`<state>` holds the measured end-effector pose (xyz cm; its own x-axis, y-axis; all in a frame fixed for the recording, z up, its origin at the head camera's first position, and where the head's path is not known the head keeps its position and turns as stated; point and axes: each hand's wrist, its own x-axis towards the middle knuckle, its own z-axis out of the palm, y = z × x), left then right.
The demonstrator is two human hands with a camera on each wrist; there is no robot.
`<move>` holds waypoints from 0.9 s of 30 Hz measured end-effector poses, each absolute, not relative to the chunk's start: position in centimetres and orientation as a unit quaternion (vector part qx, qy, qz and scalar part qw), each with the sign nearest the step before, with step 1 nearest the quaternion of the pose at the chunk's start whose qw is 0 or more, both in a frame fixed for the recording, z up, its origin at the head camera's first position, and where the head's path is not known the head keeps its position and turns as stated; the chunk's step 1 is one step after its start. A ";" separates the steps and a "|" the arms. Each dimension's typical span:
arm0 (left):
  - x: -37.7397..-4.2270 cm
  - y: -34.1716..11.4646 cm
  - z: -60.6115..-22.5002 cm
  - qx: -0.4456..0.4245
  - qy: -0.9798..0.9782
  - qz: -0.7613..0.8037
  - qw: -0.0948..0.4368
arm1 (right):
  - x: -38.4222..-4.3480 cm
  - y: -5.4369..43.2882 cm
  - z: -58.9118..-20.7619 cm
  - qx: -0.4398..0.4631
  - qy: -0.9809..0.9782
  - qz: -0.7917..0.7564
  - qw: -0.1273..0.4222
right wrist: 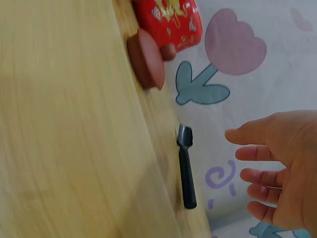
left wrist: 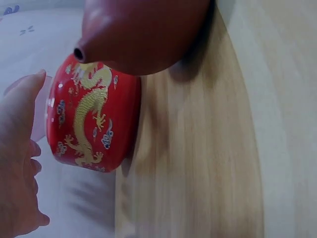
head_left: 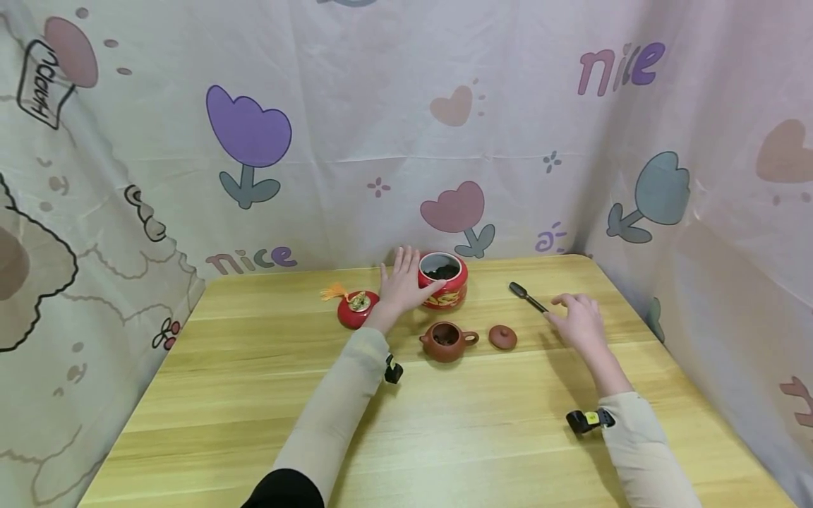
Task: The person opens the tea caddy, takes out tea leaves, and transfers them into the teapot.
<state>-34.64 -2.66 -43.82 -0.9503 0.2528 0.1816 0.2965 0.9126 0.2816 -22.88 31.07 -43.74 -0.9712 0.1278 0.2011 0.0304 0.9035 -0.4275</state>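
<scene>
Your left hand (head_left: 404, 286) is spread beside the red dragon jar (head_left: 454, 288), behind the clay teapot (head_left: 445, 352); your right hand (head_left: 581, 324), loosely bent and empty, is near the black scoop (head_left: 528, 298), right of that teapot.

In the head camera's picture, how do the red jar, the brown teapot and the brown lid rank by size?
Largest to smallest:
1. Red jar, partly covered by the left hand
2. Brown teapot
3. Brown lid

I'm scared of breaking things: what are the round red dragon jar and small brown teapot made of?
The round red dragon jar is probably ceramic with a shiny glaze: white highlights show. The small brown teapot looks like unglazed clay, given its dull, even colour.
</scene>
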 end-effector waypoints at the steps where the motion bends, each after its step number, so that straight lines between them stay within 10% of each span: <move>1: -34.5 -2.7 -43.7 -0.143 -0.975 -0.153 0.071 | -22.8 30.9 -43.6 -0.035 -0.968 0.218 0.117; 27: -27.4 -5.4 -42.7 -0.340 -0.931 -0.135 0.017 | -23.4 27.0 -45.5 0.078 -0.937 0.324 0.108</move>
